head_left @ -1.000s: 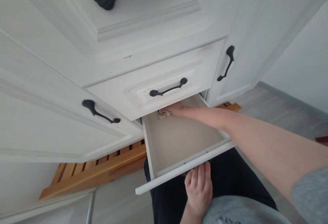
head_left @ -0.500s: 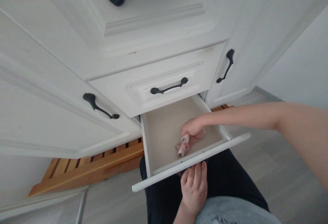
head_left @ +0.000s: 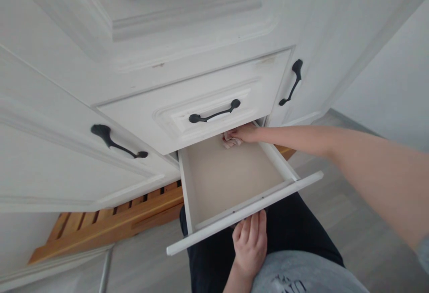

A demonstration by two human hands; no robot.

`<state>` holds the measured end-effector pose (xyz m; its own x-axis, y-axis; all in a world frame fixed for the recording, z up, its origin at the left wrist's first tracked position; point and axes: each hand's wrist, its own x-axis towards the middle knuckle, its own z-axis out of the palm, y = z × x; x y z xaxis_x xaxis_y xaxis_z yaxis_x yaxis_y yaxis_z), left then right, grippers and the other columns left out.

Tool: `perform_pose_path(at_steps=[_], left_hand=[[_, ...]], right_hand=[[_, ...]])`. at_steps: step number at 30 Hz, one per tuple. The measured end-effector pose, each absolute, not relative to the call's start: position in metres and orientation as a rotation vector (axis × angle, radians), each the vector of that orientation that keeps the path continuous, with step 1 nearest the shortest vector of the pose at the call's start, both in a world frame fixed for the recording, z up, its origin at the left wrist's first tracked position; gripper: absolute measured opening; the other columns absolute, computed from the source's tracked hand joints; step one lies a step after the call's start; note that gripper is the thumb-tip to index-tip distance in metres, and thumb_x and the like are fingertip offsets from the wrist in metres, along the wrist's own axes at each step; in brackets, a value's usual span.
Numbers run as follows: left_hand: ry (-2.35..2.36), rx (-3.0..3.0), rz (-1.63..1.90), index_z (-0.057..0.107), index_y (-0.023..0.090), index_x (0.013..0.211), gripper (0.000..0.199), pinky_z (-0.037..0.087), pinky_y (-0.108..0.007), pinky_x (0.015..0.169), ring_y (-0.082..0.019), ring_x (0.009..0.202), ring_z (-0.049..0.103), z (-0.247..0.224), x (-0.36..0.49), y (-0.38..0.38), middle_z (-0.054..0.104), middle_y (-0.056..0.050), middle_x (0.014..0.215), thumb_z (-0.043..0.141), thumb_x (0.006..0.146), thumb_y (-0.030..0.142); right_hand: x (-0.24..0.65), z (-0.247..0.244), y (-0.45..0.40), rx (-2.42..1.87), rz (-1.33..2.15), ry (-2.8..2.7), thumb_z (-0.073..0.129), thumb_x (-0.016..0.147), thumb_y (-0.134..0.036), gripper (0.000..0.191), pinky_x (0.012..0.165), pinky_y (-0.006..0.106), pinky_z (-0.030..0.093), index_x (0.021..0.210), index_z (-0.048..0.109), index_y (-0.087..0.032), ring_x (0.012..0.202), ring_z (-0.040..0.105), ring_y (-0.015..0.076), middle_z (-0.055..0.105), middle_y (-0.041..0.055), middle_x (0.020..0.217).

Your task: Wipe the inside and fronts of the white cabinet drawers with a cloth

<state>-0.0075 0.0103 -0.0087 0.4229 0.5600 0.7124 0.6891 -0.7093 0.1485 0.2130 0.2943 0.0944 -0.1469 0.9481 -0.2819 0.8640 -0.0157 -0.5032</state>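
Half a second back the right hand (head_left: 241, 133) was near the front of the shallow white pulled-out wooden drawer (head_left: 234, 181), dragging the small crumpled pink-and-white cloth (head_left: 230, 140); now it has gone to the drawer's far back edge, cloth with it. Its fingers are mostly hidden under the closed white drawer front with the black curved handle (head_left: 214, 114) just above, so I cannot tell how tightly its grip closes, though the cloth sits pressed beneath it. Apart from that cloth, the drawer's pale floor shows nothing else inside. Below the drawer's front lip the left hand (head_left: 250, 244) curls up under the panel, fingertips touching its underside; what they clasp is hidden. Dark print on the grey shirt (head_left: 301, 279) beneath the drawer is cut off and unreadable. An orange slatted wooden rack (head_left: 110, 219) lies left of the drawer.
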Motion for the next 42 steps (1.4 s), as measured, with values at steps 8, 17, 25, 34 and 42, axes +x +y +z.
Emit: perform_pose_path(at_steps=[8, 17, 25, 34, 42], left_hand=[[-1.129, -2.506, -1.131, 0.062, 0.023, 0.136, 0.054, 0.040, -0.032, 0.105, -0.017, 0.108, 0.065, -0.024, -0.008, 0.007, 0.073, -0.004, 0.122, 0.063, 0.082, 0.018], [-1.114, -2.489, -1.079, 0.064, 0.024, 0.134, 0.053, 0.041, -0.031, 0.103, -0.017, 0.111, 0.062, -0.013, -0.007, 0.007, 0.073, -0.003, 0.123, 0.066, 0.081, 0.022], [-1.127, -2.478, -1.110, 0.065, 0.022, 0.132, 0.050, 0.040, -0.032, 0.102, -0.017, 0.109, 0.062, -0.008, -0.007, 0.010, 0.075, -0.003, 0.116, 0.064, 0.082, 0.019], [-1.035, -2.485, -1.132, 0.068, 0.021, 0.127, 0.047, 0.040, -0.032, 0.100, -0.016, 0.102, 0.062, -0.009, -0.009, 0.014, 0.075, -0.003, 0.115, 0.064, 0.081, 0.019], [-1.016, -2.500, -1.066, 0.070, 0.022, 0.124, 0.047, 0.044, -0.030, 0.092, -0.015, 0.102, 0.063, -0.006, -0.012, 0.016, 0.074, -0.002, 0.120, 0.068, 0.077, 0.018]], right_hand=[[0.222, 0.103, 0.189, -1.801, 1.374, -2.748, 0.071, 0.059, -0.005, 0.065, 0.056, 0.025, 0.033, 0.117, 0.072, -0.034, 0.045, 0.046, 0.0145, 0.057, -0.0087, 0.051], [0.154, 0.106, 0.204, -1.360, 1.557, -2.322, 0.058, 0.086, -0.017, 0.033, 0.076, 0.024, 0.046, 0.118, 0.065, -0.020, 0.086, 0.063, 0.0164, 0.072, 0.0029, 0.107], [0.021, 0.078, 0.252, -1.601, 1.079, -1.784, 0.051, 0.094, -0.021, 0.054, 0.086, 0.029, 0.050, 0.148, 0.045, -0.023, 0.105, 0.064, 0.0220, 0.062, 0.0098, 0.135], [0.050, 0.069, 0.167, -1.175, 1.909, -1.900, 0.053, 0.095, -0.020, 0.041, 0.056, 0.020, 0.047, 0.136, 0.051, -0.025, 0.059, 0.059, 0.0097, 0.069, 0.0013, 0.096], [0.023, 0.126, 0.178, -0.197, 2.111, -1.881, 0.065, 0.085, -0.011, 0.043, 0.088, 0.020, 0.048, 0.126, 0.066, -0.019, 0.109, 0.064, 0.0146, 0.069, 0.0053, 0.123]])
